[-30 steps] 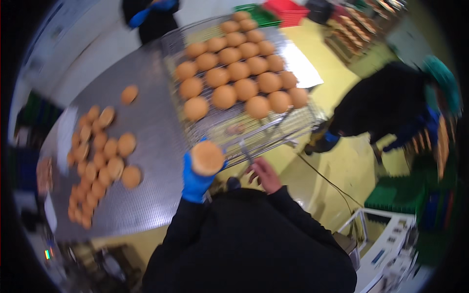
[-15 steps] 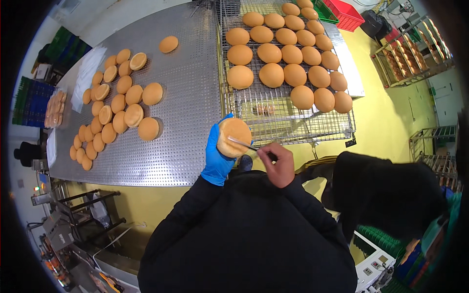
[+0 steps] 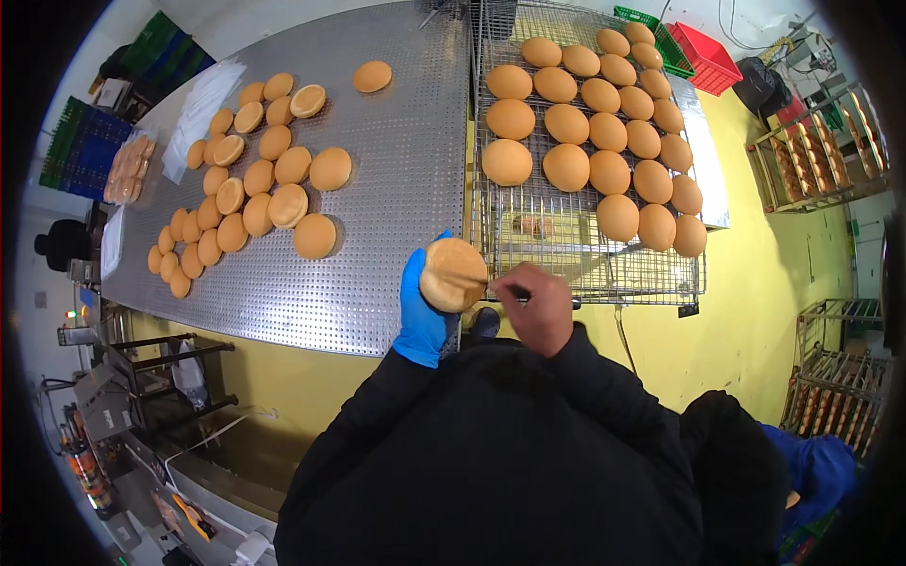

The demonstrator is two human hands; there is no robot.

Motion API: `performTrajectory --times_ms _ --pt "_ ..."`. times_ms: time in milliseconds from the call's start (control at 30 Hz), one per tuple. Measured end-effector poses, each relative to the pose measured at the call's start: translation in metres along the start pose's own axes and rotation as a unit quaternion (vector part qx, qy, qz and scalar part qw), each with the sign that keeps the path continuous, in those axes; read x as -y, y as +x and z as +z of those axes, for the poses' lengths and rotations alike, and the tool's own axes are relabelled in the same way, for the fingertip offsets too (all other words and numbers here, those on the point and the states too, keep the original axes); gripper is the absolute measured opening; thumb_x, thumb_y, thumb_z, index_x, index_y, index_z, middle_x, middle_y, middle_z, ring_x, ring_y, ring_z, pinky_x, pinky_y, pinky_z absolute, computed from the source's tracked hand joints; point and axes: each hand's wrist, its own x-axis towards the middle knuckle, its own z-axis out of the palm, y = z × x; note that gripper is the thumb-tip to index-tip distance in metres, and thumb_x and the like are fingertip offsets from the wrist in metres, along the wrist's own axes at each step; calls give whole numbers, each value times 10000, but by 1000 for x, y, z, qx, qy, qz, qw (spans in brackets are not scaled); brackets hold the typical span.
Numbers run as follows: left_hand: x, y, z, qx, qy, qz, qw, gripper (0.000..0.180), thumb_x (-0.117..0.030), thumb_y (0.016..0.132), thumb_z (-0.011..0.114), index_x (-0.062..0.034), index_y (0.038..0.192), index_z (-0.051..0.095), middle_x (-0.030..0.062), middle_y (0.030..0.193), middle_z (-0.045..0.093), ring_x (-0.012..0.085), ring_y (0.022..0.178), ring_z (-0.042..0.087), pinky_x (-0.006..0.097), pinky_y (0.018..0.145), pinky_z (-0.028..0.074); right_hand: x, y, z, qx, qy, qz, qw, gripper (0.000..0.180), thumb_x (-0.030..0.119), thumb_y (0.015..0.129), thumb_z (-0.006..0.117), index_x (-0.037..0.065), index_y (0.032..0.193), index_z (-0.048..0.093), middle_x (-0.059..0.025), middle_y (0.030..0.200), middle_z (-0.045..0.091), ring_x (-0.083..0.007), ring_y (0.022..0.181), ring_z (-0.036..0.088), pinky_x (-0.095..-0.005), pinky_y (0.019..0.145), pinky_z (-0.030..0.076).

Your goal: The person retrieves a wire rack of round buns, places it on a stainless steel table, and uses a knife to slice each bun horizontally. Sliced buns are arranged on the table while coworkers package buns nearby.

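Observation:
In my blue-gloved left hand [image 3: 420, 316] I hold a round golden bun [image 3: 453, 269], pale underside up, near the table's front corner. A crease or cut runs across its face. Bare and closed, my right hand [image 3: 540, 307] grips a thin knife [image 3: 522, 295] by its dark handle at the bun's right side. Most of the blade cannot be seen; whether it is inside the bun is unclear. To the left, several loose buns [image 3: 257, 213] lie on the perforated metal table [image 3: 396, 170], a few pale side up. Rows of browned buns [image 3: 567, 125] sit on a wire rack [image 3: 557, 212] at the right.
White sheets [image 3: 200, 118] and packed buns [image 3: 129, 170] lie at the table's left edge. Green and red crates [image 3: 703, 58] stand beyond the rack. A bun trolley [image 3: 821, 156] is at the far right. Someone in dark clothes [image 3: 736, 472] is close by on my right.
The knife blade lay across the bun's face; now it barely shows at the right edge, and a crease marks the bun. My view has turned left. The person on my right has moved lower in view.

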Motion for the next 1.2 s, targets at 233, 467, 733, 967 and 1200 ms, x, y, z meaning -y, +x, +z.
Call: performTrajectory --times_ms 233,467,733,967,1200 --pt "-25 11 -62 -55 131 125 982 517 -325 996 510 -39 1419 429 132 1368 512 266 1246 513 425 1052 431 -101 34 -18 -97 -99 99 985 124 155 845 718 35 849 686 -121 740 666 -271 641 653 -360 595 500" --pt "-78 8 -98 -231 619 367 655 545 -147 888 684 -5 1375 486 175 1433 447 327 1335 406 421 1136 288 -210 44 -114 -207 -235 120 942 470 256 839 747 30 1220 588 -202 1242 552 -357 1046 611 -412 873 503" --pt "28 48 -19 11 676 316 665 635 -177 824 745 -51 1384 473 191 1395 450 355 1302 426 424 1097 344 -175 36 -78 -148 -148 116 971 546 163 817 740 9 1288 509 -235 1422 400 -407 1250 491 -441 968 489" --pt "84 75 8 143 737 251 611 690 -274 804 764 -122 1409 468 206 1412 409 387 1275 434 461 1061 382 -214 37 -113 -132 -125 180 967 739 167 701 843 62 1350 504 -182 1392 458 -329 1201 536 -401 969 488" --pt "89 80 15 143 745 239 606 758 -301 769 790 -134 1424 448 219 1432 400 397 1306 402 470 1088 351 -189 27 -94 1 -57 223 973 549 281 766 811 21 1197 593 -111 919 651 -266 848 643 -364 761 507"
